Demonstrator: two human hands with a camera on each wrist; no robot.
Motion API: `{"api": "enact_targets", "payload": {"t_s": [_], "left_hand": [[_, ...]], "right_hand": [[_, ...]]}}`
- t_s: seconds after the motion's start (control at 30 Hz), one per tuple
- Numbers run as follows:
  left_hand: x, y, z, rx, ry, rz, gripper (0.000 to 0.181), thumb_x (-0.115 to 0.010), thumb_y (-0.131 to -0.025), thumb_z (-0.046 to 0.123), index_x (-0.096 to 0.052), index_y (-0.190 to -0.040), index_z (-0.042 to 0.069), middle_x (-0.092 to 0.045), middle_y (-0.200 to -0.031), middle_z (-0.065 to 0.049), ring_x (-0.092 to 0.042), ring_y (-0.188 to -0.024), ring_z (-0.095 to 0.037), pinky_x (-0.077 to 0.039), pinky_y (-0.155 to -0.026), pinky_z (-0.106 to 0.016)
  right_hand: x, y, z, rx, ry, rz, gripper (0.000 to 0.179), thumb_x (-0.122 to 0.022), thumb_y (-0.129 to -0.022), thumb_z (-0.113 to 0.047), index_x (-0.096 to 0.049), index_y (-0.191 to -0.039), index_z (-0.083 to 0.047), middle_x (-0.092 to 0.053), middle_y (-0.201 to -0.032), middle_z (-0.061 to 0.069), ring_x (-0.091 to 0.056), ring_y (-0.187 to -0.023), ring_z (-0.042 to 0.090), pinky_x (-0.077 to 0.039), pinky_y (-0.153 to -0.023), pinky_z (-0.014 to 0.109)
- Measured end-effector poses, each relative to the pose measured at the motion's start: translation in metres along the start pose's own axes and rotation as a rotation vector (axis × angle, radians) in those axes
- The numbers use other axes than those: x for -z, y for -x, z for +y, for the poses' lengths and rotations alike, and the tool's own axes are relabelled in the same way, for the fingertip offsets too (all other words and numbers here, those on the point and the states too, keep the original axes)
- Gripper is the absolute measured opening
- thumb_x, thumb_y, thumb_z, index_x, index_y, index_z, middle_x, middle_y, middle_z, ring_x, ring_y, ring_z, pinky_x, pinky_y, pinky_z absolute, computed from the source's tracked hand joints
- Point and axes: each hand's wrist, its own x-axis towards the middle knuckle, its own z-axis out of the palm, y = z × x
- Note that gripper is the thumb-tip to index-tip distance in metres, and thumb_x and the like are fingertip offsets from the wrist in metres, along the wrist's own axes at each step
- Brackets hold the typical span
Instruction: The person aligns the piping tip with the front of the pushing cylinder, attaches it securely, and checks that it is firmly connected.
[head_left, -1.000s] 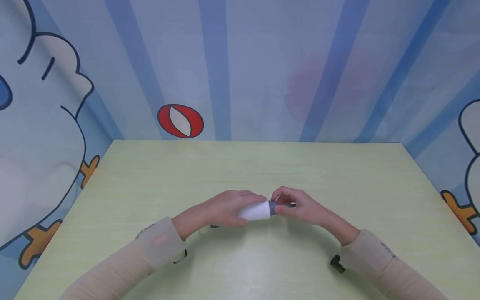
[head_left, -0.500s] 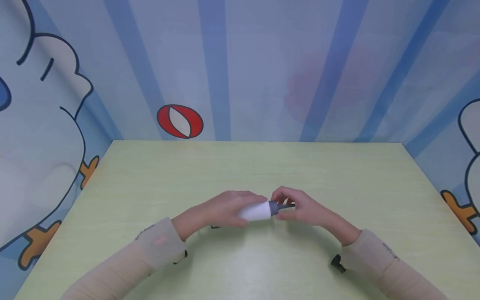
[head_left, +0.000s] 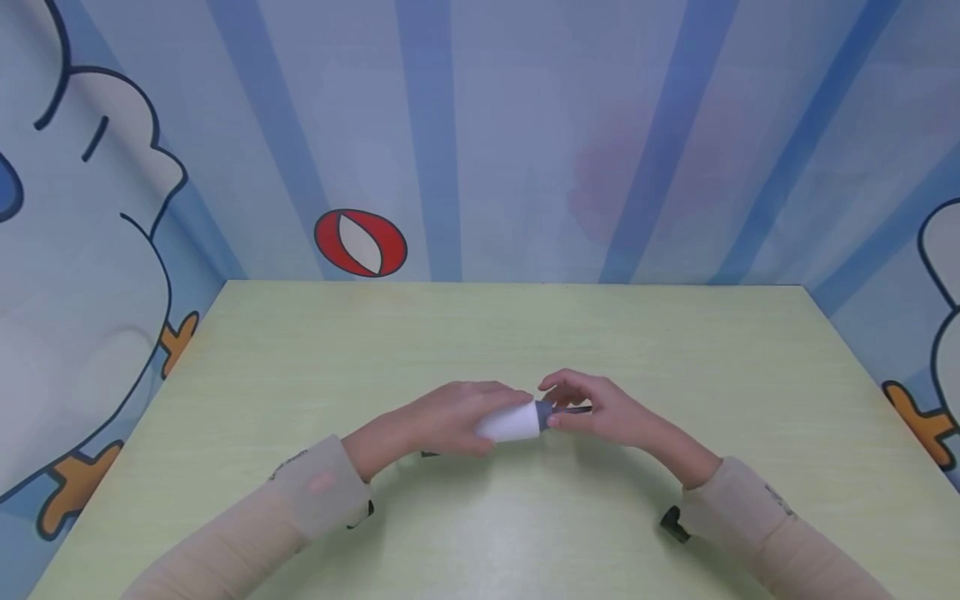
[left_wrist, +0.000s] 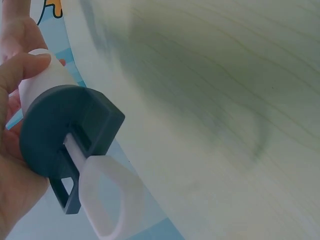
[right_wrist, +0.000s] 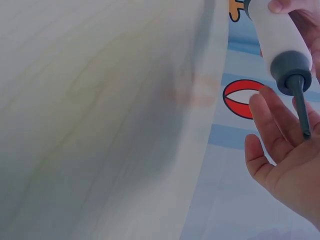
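Note:
My left hand (head_left: 461, 417) grips the white barrel (head_left: 512, 423) of a large plunger syringe, which lies sideways above the table. A dark grey collar (right_wrist: 291, 70) with a long thin nozzle (right_wrist: 301, 107) points toward the right hand. At the barrel's other end, the left wrist view shows a dark grey flanged cap (left_wrist: 52, 130) and a white plunger with a ring handle (left_wrist: 112, 197). My right hand (head_left: 600, 408) is around the nozzle, its fingers bent and spread. Its thumb lies at or beside the collar; contact cannot be told. The nozzle crosses over the palm.
A pale green-yellow table (head_left: 480, 525) lies under both hands. Behind it rises a blue striped wall (head_left: 502, 167) with a printed red-and-white ball (head_left: 361, 242). Printed cartoon figures cover the side walls. A dark device (head_left: 675, 525) sits under the right sleeve.
The right fingers first sit at the collar, then part from it and show more nozzle; now the hand is slightly higher, its thumb back beside the collar. The left hand stays still.

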Motion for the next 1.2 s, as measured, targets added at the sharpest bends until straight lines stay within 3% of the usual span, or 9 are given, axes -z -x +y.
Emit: {"api": "enact_targets", "payload": {"t_s": [0.2,0.47,0.73,0.87,1.0,1.2], "left_hand": [[0.001,0.001,0.0,0.007,0.034,-0.004,0.061,-0.065,-0.076,0.015,-0.041,-0.131,0.022,-0.049,-0.126,0.002,-0.05,-0.102,-0.013,-0.044,-0.081,-0.029],[-0.001,0.001,0.002,-0.018,0.023,-0.022,0.06,-0.065,-0.076,0.014,-0.043,-0.131,0.02,-0.05,-0.127,0.001,-0.051,-0.102,-0.013,-0.044,-0.081,-0.028],[-0.002,0.002,-0.003,-0.024,0.004,-0.008,0.062,-0.066,-0.075,0.013,-0.042,-0.131,0.02,-0.05,-0.127,0.001,-0.051,-0.103,-0.012,-0.044,-0.081,-0.029],[-0.003,0.001,-0.003,-0.047,0.011,0.0,0.062,-0.066,-0.075,0.013,-0.042,-0.131,0.019,-0.05,-0.126,0.001,-0.051,-0.103,-0.012,-0.044,-0.082,-0.029],[-0.005,0.001,-0.002,-0.051,0.031,-0.006,0.062,-0.067,-0.075,0.013,-0.043,-0.131,0.02,-0.051,-0.126,0.002,-0.052,-0.103,-0.012,-0.044,-0.082,-0.028],[-0.007,0.001,0.001,-0.059,0.034,-0.028,0.062,-0.067,-0.075,0.013,-0.042,-0.132,0.019,-0.052,-0.125,0.004,-0.054,-0.101,-0.01,-0.044,-0.081,-0.025]], "right_hand": [[-0.003,-0.001,0.002,0.031,-0.007,0.009,0.024,-0.066,-0.077,-0.01,-0.055,-0.099,-0.01,-0.057,-0.091,0.003,-0.051,-0.082,0.017,-0.043,-0.073,0.031],[-0.004,0.001,0.003,0.036,-0.055,-0.018,0.016,-0.059,-0.083,-0.009,-0.057,-0.098,-0.004,-0.059,-0.089,0.009,-0.053,-0.078,0.009,-0.046,-0.068,0.027],[-0.007,0.001,0.006,0.049,0.038,0.002,0.026,-0.065,-0.079,-0.016,-0.057,-0.103,-0.01,-0.061,-0.094,0.003,-0.055,-0.085,0.011,-0.042,-0.071,0.029],[-0.01,0.003,0.006,0.064,0.079,0.05,0.025,-0.068,-0.076,-0.012,-0.058,-0.098,-0.011,-0.061,-0.091,0.001,-0.054,-0.081,0.011,-0.044,-0.072,0.029],[-0.014,0.005,0.006,0.047,0.052,0.092,0.021,-0.066,-0.074,-0.006,-0.06,-0.094,-0.007,-0.063,-0.086,0.003,-0.054,-0.077,0.008,-0.047,-0.07,0.026],[-0.02,0.007,0.008,-0.009,-0.004,0.089,0.019,-0.063,-0.073,-0.005,-0.059,-0.092,-0.006,-0.061,-0.081,0.003,-0.051,-0.073,0.008,-0.046,-0.066,0.024]]}}
